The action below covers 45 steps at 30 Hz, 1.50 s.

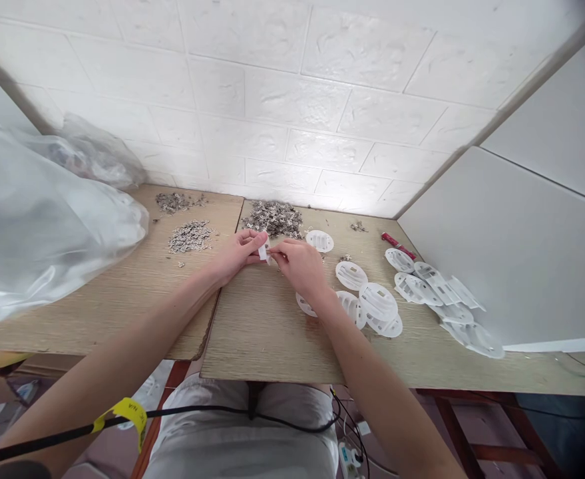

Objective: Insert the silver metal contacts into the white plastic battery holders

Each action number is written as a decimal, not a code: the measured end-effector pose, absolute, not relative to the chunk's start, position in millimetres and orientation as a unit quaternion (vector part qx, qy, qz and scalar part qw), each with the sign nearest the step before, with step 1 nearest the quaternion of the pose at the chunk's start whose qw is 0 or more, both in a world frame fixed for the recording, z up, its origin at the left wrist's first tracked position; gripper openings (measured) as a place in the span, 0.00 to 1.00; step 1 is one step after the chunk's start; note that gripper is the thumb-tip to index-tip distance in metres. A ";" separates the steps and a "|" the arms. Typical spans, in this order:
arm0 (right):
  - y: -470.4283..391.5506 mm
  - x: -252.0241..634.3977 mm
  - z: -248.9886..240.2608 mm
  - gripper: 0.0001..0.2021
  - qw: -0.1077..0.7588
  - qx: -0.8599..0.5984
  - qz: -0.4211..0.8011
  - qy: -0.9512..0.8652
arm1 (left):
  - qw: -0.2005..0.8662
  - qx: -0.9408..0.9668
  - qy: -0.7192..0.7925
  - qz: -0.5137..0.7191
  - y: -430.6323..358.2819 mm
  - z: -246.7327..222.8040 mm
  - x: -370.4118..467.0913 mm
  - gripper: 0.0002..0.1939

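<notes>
My left hand [241, 254] is closed on a white plastic piece [263, 251], gripped between thumb and fingers above the table. Beside it, my right hand [301, 265] has its thumb and forefinger pinched together against the piece's right side. Whatever those fingertips hold, if anything, is too small to make out. Just behind both hands lies a heap of small metal parts [273, 218]. Round white slotted plastic discs [351, 275] are scattered to the right of my right hand, and my right forearm partly covers one of them.
Two more piles of small metal parts [191, 237] lie on the left tabletop. A large clear plastic bag [47, 226] fills the left side. More discs [416, 288] and a red tube-like object [398, 245] rest near the right partition [516, 259]. A black cable [192, 410] crosses my lap.
</notes>
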State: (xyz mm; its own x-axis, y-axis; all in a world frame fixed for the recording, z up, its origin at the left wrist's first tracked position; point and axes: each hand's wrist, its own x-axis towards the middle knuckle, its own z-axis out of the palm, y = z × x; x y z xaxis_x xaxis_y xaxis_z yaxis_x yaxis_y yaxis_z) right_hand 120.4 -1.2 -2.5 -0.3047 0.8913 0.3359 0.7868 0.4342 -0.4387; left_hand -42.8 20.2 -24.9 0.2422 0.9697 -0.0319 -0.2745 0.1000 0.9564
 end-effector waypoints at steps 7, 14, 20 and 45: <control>7.3 134.9 0.2 0.11 0.412 -0.511 0.314 -0.685 | 0.639 0.485 0.327 0.500 23.7 -21.2 -45.7 0.21; 7.3 133.4 -0.6 0.12 0.441 -0.528 0.362 -0.629 | 0.633 0.547 0.316 0.448 16.7 -18.8 -48.1 0.23; 3.6 126.2 -3.1 0.06 0.441 -0.487 0.166 -0.735 | 0.499 0.617 0.372 0.481 14.9 -20.7 -44.2 0.16; 24.6 116.1 15.8 0.06 0.147 -0.528 0.402 -0.734 | 0.411 0.736 0.506 0.184 32.4 7.6 -58.4 0.09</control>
